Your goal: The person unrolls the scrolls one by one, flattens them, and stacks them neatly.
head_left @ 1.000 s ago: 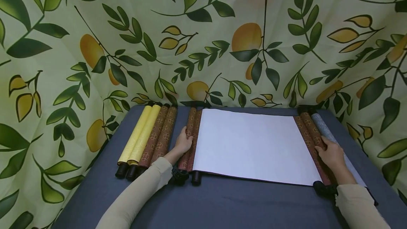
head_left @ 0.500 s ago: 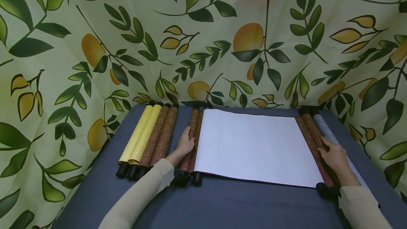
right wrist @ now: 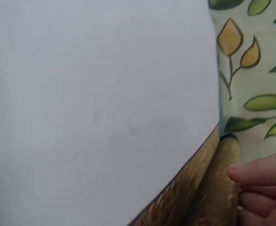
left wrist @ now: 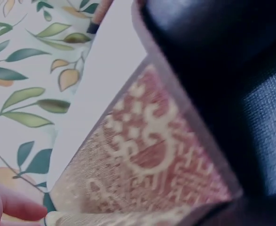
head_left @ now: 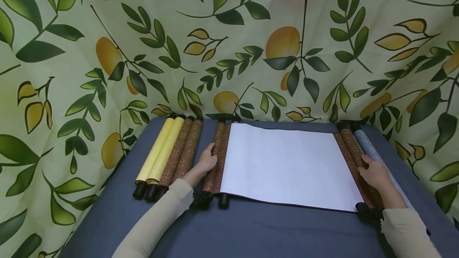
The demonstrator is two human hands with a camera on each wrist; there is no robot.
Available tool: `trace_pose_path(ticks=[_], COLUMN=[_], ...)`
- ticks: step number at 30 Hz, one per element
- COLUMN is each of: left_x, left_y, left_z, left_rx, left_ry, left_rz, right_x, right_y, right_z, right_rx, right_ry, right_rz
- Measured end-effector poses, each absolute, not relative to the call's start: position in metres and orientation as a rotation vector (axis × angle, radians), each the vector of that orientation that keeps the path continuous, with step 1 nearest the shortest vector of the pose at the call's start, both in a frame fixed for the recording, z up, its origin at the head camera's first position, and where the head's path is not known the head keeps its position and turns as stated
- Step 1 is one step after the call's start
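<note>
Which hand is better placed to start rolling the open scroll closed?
Probably the left hand: it already grips the left roller mid-length. The right hand rests on the right roller nearer its front end.

No readable text, labels, brands or numbers anywhere. Blank white sheet [head_left: 287, 166] on the open scroll, bare of writing. Only round ornamental motifs on the brown brocade border [left wrist: 147, 155], possibly stylised characters, too blurred in the left wrist view to read. Leaves and fruit on the backdrop cloth [head_left: 229, 43], no lettering.
</note>
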State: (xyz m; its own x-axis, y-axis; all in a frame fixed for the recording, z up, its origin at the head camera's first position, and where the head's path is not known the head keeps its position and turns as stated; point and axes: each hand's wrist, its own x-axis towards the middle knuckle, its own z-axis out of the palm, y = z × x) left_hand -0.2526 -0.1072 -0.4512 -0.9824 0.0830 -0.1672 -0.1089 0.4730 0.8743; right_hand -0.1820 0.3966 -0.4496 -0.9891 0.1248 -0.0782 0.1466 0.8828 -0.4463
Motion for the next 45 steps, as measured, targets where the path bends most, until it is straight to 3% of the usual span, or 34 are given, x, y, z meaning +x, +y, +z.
trace_pose_path(ticks=[9, 19, 38, 45], left_x=[-0.246, -0.235, -0.216, -0.210], left_y=[-0.127, -0.164, -0.221, -0.232], left_z=[-0.432, -0.419, -0.406, -0.407], left_rx=[0.095, 0.131, -0.353, -0.361], left_ry=[2.467, 2.524, 2.936, 2.930], left_rz=[1.547, 1.522, 1.391, 1.247], right_x=[-0.183, -0.183, -0.184, -0.176], right_y=[0.347, 0.255, 0.070, 0.012], right_z=[-0.435, -0.430, -0.444, -0.443], right_rx=[0.185, -0.071, -0.368, -0.474], right_ry=[3.122, 3.064, 2.510, 2.151], right_rz=[-0.722, -1.037, -1.750, -1.897])
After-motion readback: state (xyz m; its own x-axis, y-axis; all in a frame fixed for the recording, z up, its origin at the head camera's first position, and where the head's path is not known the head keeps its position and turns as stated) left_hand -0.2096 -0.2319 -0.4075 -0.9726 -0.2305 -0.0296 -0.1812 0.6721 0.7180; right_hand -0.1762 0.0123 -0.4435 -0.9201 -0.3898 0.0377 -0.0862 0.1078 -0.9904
